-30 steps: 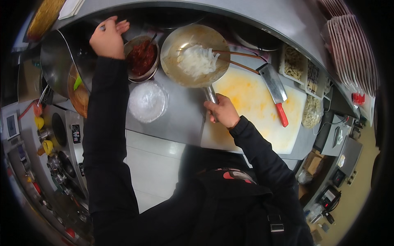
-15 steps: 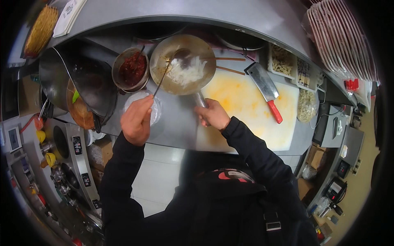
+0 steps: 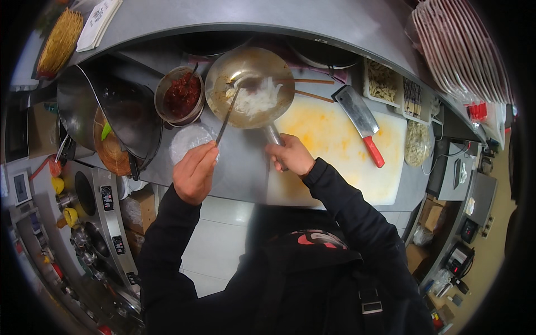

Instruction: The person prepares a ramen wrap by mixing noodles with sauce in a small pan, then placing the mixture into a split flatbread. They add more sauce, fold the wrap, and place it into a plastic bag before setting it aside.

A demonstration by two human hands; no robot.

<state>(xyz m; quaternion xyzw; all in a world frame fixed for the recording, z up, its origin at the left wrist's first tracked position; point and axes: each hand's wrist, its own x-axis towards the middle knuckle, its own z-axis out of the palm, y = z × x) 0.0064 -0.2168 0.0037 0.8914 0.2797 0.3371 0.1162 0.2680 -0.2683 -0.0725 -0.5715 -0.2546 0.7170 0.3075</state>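
My right hand [image 3: 291,154] is closed round the metal handle of a round pan [image 3: 224,109]. White, glossy strips like noodles [image 3: 258,99] lie in the pan, mostly right of its middle. In my left hand [image 3: 194,174] I pinch a thin, long-handled metal utensil [image 3: 225,121]. It slants up into the left part of the pan; its working end is too unclear to name. A pair of wooden chopsticks [image 3: 314,89] reaches out from the pan's right side. Below my left fingers lies a round, clear plastic-like lid or bowl [image 3: 191,139].
A tub of red sauce [image 3: 183,96] with a spoon stands left of the pan. Black woks [image 3: 125,114] sit farther left. On the right, a red-handled cleaver [image 3: 360,116] lies on a stained white cutting board [image 3: 346,181]. Food trays [image 3: 383,82] stand behind it.
My left hand has shifted slightly right and down, and the utensil's tip has moved within the pan. My right hand keeps its hold on the handle.
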